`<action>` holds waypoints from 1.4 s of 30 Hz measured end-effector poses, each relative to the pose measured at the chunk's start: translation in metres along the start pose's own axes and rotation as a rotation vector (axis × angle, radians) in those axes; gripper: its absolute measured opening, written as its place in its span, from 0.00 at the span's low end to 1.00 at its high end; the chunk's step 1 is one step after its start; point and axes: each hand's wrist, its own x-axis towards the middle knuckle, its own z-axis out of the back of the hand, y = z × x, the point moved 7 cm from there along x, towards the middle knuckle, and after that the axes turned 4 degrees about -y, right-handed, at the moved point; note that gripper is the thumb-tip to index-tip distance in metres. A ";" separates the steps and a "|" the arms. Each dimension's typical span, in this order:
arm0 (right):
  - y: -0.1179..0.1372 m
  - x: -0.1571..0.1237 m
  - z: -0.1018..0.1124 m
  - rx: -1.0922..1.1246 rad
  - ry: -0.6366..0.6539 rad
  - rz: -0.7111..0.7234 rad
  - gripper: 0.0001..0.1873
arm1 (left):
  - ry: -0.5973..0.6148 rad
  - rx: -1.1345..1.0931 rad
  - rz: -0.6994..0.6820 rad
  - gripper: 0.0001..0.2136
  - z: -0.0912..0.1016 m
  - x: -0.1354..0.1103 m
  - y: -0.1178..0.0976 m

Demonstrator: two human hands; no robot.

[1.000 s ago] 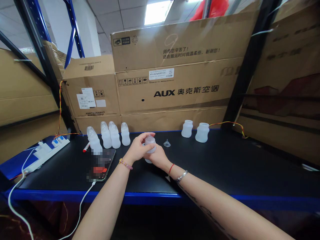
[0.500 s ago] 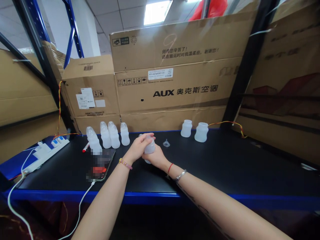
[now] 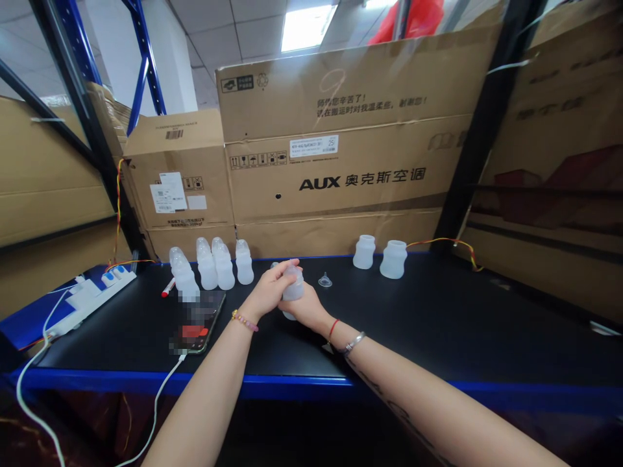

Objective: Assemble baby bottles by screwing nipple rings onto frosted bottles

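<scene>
Both of my hands are closed around one white translucent baby bottle (image 3: 293, 290) above the black tabletop. My left hand (image 3: 269, 287) grips it from the left near the top. Lower down, my right hand (image 3: 309, 305) wraps it from the right, and the fingers hide part of the bottle. Just right of the hands lies a clear bottle nipple (image 3: 325, 280) with its tip up. Further right stand two open bottle bodies, one (image 3: 365, 252) nearer the hands and another (image 3: 393, 260) beyond it. Several capped baby bottles (image 3: 222, 264) stand upright to the left.
A phone (image 3: 199, 327) with a charging cable lies at the left front, near a red-tipped marker (image 3: 168, 288). A white power strip (image 3: 92, 301) is at the far left. Cardboard panels (image 3: 341, 220) wall the back. The blue table edge (image 3: 292, 387) runs along the front.
The hands stay nearly in place around the bottle, which shows a little more of its upper part. The whole view has shifted very slightly; the other objects stand where they were.
</scene>
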 end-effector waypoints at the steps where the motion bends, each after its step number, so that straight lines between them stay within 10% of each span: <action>1: 0.000 0.000 0.000 0.011 0.010 0.000 0.15 | -0.003 0.025 -0.013 0.21 0.000 0.000 -0.002; 7: 0.005 0.001 -0.004 0.041 0.065 0.045 0.19 | -0.213 0.292 -0.148 0.22 0.010 -0.003 -0.012; 15: 0.002 -0.001 -0.002 -0.013 0.015 -0.011 0.15 | 0.059 -0.066 0.028 0.25 0.001 0.000 -0.003; 24: 0.000 0.000 -0.003 -0.017 0.050 -0.011 0.14 | 0.088 -0.022 -0.017 0.25 0.002 -0.003 -0.009; 34: 0.009 0.004 -0.011 0.131 0.121 0.209 0.15 | -0.460 0.662 -0.158 0.22 0.004 -0.013 -0.028; 42: -0.002 0.000 -0.003 -0.006 0.047 -0.017 0.14 | 0.082 -0.040 -0.028 0.24 0.003 -0.003 -0.013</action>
